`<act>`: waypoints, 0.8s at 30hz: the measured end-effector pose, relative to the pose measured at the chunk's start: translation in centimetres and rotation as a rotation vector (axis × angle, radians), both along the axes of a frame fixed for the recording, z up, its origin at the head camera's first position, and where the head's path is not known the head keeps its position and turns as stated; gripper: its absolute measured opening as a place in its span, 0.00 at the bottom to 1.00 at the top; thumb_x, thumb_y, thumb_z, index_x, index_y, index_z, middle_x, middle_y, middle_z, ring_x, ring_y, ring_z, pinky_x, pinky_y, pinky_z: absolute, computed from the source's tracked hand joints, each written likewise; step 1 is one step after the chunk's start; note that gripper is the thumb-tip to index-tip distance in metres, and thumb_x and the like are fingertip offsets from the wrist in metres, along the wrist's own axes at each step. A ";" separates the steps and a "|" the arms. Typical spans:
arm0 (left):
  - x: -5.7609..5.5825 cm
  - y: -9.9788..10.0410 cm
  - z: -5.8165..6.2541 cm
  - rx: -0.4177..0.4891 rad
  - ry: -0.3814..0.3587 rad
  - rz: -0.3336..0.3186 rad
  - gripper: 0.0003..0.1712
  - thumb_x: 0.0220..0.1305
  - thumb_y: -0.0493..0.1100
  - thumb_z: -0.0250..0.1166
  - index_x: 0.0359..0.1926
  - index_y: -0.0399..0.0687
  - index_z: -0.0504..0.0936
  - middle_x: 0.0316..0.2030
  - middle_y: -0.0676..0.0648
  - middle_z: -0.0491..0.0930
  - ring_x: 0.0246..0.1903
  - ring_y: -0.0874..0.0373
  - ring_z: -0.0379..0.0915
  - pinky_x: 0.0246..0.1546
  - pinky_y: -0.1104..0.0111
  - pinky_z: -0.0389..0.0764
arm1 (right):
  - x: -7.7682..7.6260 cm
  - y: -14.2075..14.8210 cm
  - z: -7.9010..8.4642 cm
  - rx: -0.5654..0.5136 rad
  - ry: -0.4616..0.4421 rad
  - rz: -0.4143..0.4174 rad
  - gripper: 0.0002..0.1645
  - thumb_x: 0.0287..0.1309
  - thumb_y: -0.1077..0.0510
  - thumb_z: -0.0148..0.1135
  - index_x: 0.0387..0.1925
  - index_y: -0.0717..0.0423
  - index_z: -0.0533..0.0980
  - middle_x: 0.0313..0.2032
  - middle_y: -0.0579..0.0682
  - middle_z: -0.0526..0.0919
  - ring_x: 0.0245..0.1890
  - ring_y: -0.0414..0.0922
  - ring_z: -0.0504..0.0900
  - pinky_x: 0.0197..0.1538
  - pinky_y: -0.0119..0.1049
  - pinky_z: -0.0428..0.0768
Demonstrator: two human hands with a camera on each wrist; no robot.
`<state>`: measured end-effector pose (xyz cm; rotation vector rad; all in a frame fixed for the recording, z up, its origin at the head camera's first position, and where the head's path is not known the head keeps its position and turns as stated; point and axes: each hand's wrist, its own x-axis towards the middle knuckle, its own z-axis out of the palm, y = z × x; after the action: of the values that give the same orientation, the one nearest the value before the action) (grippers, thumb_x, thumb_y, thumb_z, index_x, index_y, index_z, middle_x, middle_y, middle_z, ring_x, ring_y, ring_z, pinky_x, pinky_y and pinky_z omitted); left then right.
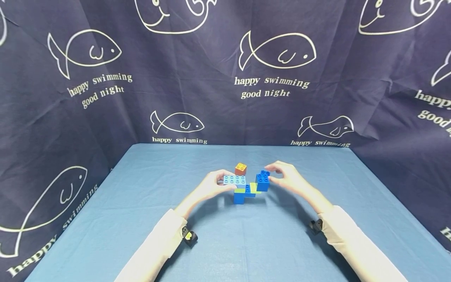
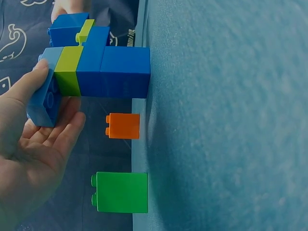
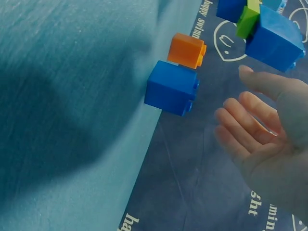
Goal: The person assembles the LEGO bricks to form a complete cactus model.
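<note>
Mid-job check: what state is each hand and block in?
Left hand: pinching the light-blue plastic brick.
Right hand: fingers relaxed, gripping nothing.
Blue-and-lime plastic brick structure: assembled, standing.
Light-blue plastic brick: atop the structure, overhanging.
Orange plastic brick: upright, unattached.
Green plastic brick: upright, unattached.
Separate blue plastic brick: upright, unattached.

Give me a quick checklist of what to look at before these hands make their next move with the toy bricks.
1. Left hand grips the light blue brick: ok, it is held between thumb and fingers.
2. Light blue brick fully pressed onto the yellow-green brick: cannot tell; they meet, but the joint is partly hidden.
3. Right hand holds the raised blue end brick: not ok; the right wrist view shows a gap.
4. Orange brick upright, apart from the build: ok.
5. Green brick upright, apart from the build: ok.
</note>
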<state>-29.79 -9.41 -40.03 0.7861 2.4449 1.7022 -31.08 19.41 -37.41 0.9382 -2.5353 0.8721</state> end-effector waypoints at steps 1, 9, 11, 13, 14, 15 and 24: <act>0.0 0.0 0.0 -0.001 0.000 0.001 0.20 0.52 0.42 0.72 0.47 0.43 0.80 0.36 0.45 0.83 0.35 0.62 0.78 0.43 0.70 0.80 | -0.1 -0.1 -0.1 0.004 0.005 -0.004 0.18 0.48 0.68 0.66 0.44 0.65 0.78 0.41 0.59 0.83 0.42 0.55 0.81 0.47 0.48 0.79; -0.1 -0.1 -0.1 -0.021 -0.006 0.003 0.21 0.52 0.42 0.71 0.48 0.43 0.79 0.36 0.46 0.83 0.35 0.63 0.78 0.42 0.71 0.79 | -1.0 -0.5 -0.7 0.027 0.021 -0.030 0.20 0.46 0.69 0.66 0.45 0.66 0.78 0.40 0.59 0.83 0.43 0.55 0.81 0.46 0.49 0.79; -0.2 -0.1 -0.1 -0.022 -0.006 0.004 0.21 0.52 0.42 0.71 0.48 0.43 0.79 0.36 0.46 0.83 0.35 0.63 0.78 0.42 0.71 0.80 | -1.2 -0.5 -0.8 0.031 0.015 -0.038 0.20 0.46 0.70 0.66 0.45 0.66 0.78 0.40 0.60 0.82 0.43 0.56 0.81 0.46 0.49 0.79; -0.2 -0.1 -0.1 -0.022 -0.004 0.002 0.21 0.52 0.42 0.71 0.48 0.43 0.79 0.37 0.46 0.83 0.36 0.63 0.78 0.43 0.71 0.80 | -1.5 -0.6 -1.0 0.038 0.006 -0.048 0.21 0.45 0.70 0.66 0.46 0.67 0.77 0.40 0.60 0.82 0.44 0.56 0.81 0.47 0.49 0.78; -0.2 -0.1 -0.2 -0.023 -0.002 0.002 0.22 0.52 0.42 0.71 0.48 0.42 0.79 0.37 0.46 0.83 0.36 0.63 0.78 0.43 0.71 0.80 | -1.6 -0.6 -1.1 0.042 0.001 -0.055 0.22 0.45 0.69 0.66 0.46 0.67 0.77 0.41 0.60 0.82 0.44 0.56 0.80 0.47 0.50 0.78; -0.3 -0.1 -0.2 -0.024 -0.002 0.001 0.22 0.53 0.42 0.71 0.48 0.42 0.79 0.37 0.46 0.83 0.36 0.63 0.78 0.43 0.71 0.80 | -1.6 -0.6 -1.2 0.049 -0.004 -0.063 0.22 0.45 0.69 0.66 0.47 0.67 0.77 0.41 0.61 0.82 0.44 0.57 0.80 0.47 0.50 0.78; -0.2 -0.1 -0.3 -0.017 0.000 -0.005 0.21 0.53 0.42 0.71 0.48 0.43 0.79 0.37 0.46 0.83 0.36 0.62 0.78 0.44 0.69 0.80 | -2.1 -0.7 -1.8 0.072 -0.048 -0.109 0.24 0.45 0.67 0.66 0.48 0.68 0.76 0.42 0.62 0.81 0.44 0.58 0.79 0.46 0.51 0.77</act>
<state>-29.96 -9.49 -40.30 0.7901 2.4518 1.6774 -33.15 18.75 -39.20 0.7996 -2.6465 0.7848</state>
